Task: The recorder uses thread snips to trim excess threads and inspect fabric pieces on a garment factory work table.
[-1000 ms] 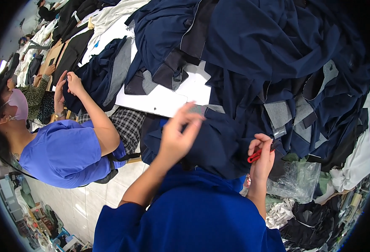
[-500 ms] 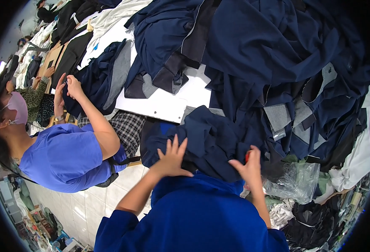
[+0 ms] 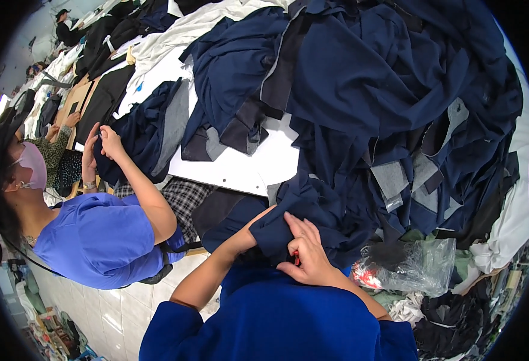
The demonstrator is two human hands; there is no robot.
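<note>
A dark navy garment [image 3: 312, 207] lies bunched over my lap and against the table's edge. My left hand [image 3: 247, 236] has gone in under a fold of it; only the wrist and the heel of the hand show, and the fingers are hidden. On top of the same fold rests my right hand [image 3: 308, 251], index finger stretched along the cloth and the other fingers curled. A small red object [image 3: 296, 257] shows inside those curled fingers; its kind is mostly hidden.
Navy garments with grey undersides [image 3: 391, 78] are heaped across the white table [image 3: 216, 171]. A clear plastic bag [image 3: 424, 265] lies at my right, above dark scraps [image 3: 451, 325]. To my left a co-worker in a violet-blue shirt [image 3: 105, 234] handles dark cloth.
My left hand, spread above the garment before, has slid under its fold. My right hand has moved left onto the cloth, still with the red object. The fold now covers the left fingers.
</note>
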